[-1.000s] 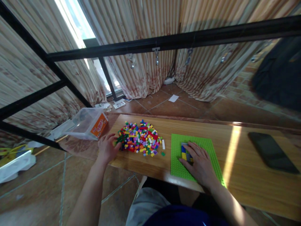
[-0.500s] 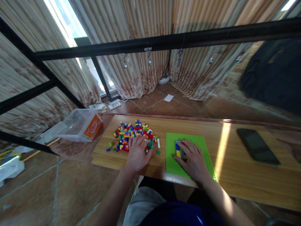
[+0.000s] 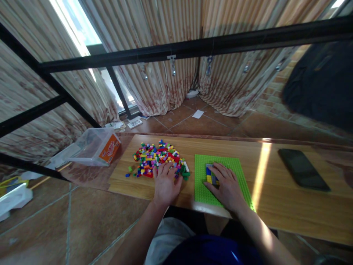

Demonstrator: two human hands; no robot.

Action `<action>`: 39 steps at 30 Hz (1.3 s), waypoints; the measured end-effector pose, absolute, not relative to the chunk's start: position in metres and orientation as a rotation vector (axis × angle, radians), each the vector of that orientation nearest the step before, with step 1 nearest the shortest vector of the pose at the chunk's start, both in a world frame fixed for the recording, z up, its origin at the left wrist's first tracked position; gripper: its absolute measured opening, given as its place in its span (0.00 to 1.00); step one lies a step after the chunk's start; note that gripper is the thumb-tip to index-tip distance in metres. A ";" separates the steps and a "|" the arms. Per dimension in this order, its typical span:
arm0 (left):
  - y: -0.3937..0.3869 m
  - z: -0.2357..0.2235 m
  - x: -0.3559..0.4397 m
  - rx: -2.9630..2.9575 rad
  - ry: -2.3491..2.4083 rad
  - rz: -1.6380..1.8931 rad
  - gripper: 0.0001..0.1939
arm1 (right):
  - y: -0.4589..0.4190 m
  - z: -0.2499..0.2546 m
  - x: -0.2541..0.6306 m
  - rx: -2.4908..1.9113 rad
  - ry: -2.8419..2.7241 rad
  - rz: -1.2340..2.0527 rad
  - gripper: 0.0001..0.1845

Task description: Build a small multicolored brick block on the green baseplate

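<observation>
A pile of small toy bricks [image 3: 154, 156] in many colours lies spread on the left of the wooden table. At its near right edge rests my left hand [image 3: 167, 184], fingers spread over the bricks and nothing gripped. My right hand [image 3: 227, 186] lies on a green studded baseplate [image 3: 202, 195], its fingers extended over a small block of blue, yellow and grey bricks [image 3: 209, 176]. The palm and fingers hide part of that block. Dark green bricks [image 3: 184, 171] and a white brick [image 3: 186, 166] sit just right of my left hand.
A clear plastic box [image 3: 93, 143] with an orange label stands left of the pile. On the right of the wooden table [image 3: 289, 206] lies a dark phone [image 3: 303, 169]. A black metal bar [image 3: 193, 48] crosses in front of the curtains [image 3: 176, 22].
My left hand has shifted slightly right and toward me. Green bricks and the white brick beside it have moved. My right hand stays on the block.
</observation>
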State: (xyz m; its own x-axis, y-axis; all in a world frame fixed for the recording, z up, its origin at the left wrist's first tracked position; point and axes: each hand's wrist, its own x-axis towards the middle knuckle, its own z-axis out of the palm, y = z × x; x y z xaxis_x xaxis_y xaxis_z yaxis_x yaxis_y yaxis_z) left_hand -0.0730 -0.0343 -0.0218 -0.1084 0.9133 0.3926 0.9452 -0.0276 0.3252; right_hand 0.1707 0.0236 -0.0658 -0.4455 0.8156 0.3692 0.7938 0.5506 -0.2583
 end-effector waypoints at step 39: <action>-0.043 -0.032 -0.215 -1.550 -2.582 -0.701 0.13 | 0.024 -0.069 0.172 -1.273 -2.329 0.057 0.31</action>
